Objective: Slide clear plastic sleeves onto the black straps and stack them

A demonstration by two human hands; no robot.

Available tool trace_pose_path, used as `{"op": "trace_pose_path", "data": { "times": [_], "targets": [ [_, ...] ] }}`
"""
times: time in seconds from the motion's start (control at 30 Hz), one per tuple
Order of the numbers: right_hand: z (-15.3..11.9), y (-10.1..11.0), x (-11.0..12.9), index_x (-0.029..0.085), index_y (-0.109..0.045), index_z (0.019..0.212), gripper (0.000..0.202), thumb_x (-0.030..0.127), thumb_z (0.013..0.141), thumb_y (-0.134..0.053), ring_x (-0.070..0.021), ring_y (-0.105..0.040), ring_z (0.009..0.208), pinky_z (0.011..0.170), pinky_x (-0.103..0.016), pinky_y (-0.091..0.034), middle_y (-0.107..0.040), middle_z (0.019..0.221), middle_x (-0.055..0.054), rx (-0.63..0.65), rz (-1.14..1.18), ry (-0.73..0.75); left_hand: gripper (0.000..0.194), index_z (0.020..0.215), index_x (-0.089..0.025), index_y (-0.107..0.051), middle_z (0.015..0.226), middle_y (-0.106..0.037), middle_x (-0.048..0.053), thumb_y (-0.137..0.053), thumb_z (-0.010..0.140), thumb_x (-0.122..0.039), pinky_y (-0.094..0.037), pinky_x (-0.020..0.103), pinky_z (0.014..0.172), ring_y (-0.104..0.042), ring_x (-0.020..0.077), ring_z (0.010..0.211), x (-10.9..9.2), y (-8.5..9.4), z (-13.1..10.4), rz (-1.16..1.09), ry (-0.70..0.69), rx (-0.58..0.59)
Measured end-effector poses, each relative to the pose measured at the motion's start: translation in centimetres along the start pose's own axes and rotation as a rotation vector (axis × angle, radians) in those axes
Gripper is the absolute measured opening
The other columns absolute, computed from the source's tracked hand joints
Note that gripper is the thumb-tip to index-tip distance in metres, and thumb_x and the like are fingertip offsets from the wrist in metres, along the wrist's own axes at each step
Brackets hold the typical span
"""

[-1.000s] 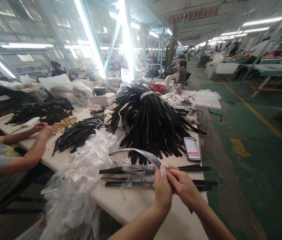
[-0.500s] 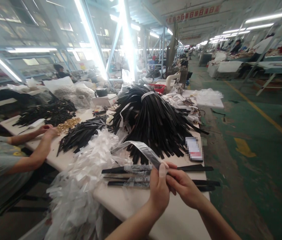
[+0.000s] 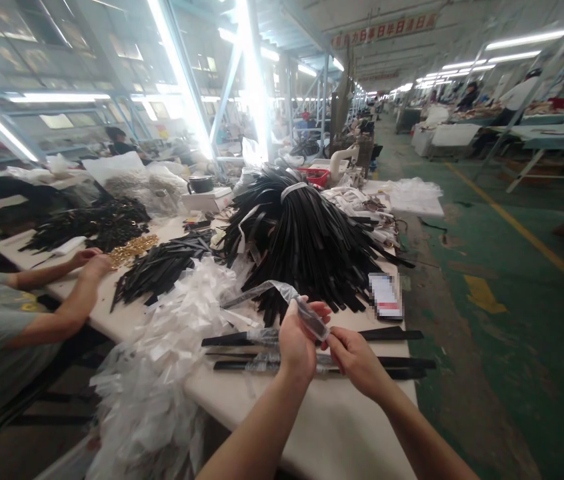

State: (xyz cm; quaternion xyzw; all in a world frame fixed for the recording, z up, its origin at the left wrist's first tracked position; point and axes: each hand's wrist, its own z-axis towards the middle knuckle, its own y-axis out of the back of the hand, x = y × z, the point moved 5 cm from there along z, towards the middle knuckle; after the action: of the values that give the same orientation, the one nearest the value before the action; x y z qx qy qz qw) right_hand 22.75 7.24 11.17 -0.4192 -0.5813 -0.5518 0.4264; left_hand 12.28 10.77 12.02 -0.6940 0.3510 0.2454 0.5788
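A dark strap in a clear plastic sleeve [image 3: 307, 317] lies across my left hand [image 3: 298, 343], the thumb pressing on it and the other fingers spread behind. My right hand [image 3: 355, 360] pinches the near end of that sleeve between thumb and fingers. The sleeve's far end bends over and trails left onto the table. Beneath my hands lie several black straps [image 3: 397, 333] with clear plastic around their middles, partly hidden by my hands. Just beyond rises a big bundle of black straps [image 3: 307, 240], tied with a white band near its top.
Loose clear plastic sleeves [image 3: 162, 347] heap over the table's left edge. A phone [image 3: 386, 297] lies by the right edge. Flat black straps [image 3: 162, 263] and gold-coloured pieces [image 3: 135, 251] lie further left, where a co-worker's hands [image 3: 93, 261] are busy. A green floor [image 3: 482, 247] runs along the right.
My left hand has moved up and left along the sleeve, its fingers now spread behind it. My right hand has shifted slightly, now pinching the sleeve's end, with the two hands further apart.
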Motion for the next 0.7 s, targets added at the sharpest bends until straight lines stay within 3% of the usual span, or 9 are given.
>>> {"op": "trace_pose_path", "data": {
  "times": [0.1, 0.17, 0.33, 0.53, 0.7],
  "targets": [
    [0.4, -0.4, 0.6, 0.017, -0.066, 0.081, 0.035, 0.039, 0.099, -0.046, -0.0187, -0.058, 0.068, 0.066, -0.028, -0.044, -0.066, 0.075, -0.006, -0.083, -0.059, 0.07, 0.034, 0.092, -0.017, -0.066, 0.086, -0.073, 0.008, -0.061, 0.089, -0.051, -0.051, 0.037, 0.085, -0.07, 0.0236, 0.085, 1.6, 0.8, -0.5, 0.173, -0.113, -0.087],
    [0.5, -0.6, 0.7, 0.017, -0.067, 0.082, 0.035, 0.038, 0.099, -0.045, -0.0205, -0.061, 0.074, 0.072, -0.03, -0.045, -0.069, 0.08, -0.007, -0.11, -0.079, 0.093, 0.031, 0.092, -0.017, -0.067, 0.089, -0.074, 0.009, -0.066, 0.086, -0.048, -0.05, 0.036, 0.09, -0.07, 0.0239, 0.09, 2.4, 1.2, -0.5, 0.221, -0.108, -0.067],
    [0.3, -1.7, -0.6, 0.018, -0.061, 0.071, 0.035, 0.035, 0.098, -0.045, -0.0175, -0.055, 0.06, 0.059, -0.027, -0.035, -0.063, 0.064, -0.003, -0.098, -0.161, 0.035, 0.041, 0.103, -0.015, -0.063, 0.086, -0.075, 0.011, -0.057, 0.088, -0.053, -0.054, 0.041, 0.079, -0.073, 0.0259, 0.078, 1.8, 2.1, 2.1, -0.014, 0.083, -0.086],
    [0.9, -2.2, -1.5, 0.018, -0.066, 0.079, 0.033, 0.033, 0.097, -0.043, -0.023, -0.066, 0.079, 0.071, -0.029, -0.042, -0.073, 0.082, -0.009, -0.207, -0.146, 0.019, 0.028, 0.086, -0.017, -0.065, 0.085, -0.074, 0.009, -0.066, 0.084, -0.044, -0.052, 0.034, 0.083, -0.071, 0.0232, 0.085, 4.0, 3.8, 1.2, 0.219, -0.045, -0.139],
    [0.9, -2.8, -2.4, 0.018, -0.064, 0.073, 0.034, 0.033, 0.096, -0.045, -0.0194, -0.061, 0.066, 0.062, -0.027, -0.038, -0.069, 0.07, -0.004, -0.137, -0.173, 0.005, 0.034, 0.102, -0.016, -0.061, 0.088, -0.075, 0.012, -0.053, 0.089, -0.046, -0.055, 0.038, 0.074, -0.073, 0.0253, 0.078, 3.1, 4.0, 3.4, -0.043, 0.184, -0.155]
  ]
}}
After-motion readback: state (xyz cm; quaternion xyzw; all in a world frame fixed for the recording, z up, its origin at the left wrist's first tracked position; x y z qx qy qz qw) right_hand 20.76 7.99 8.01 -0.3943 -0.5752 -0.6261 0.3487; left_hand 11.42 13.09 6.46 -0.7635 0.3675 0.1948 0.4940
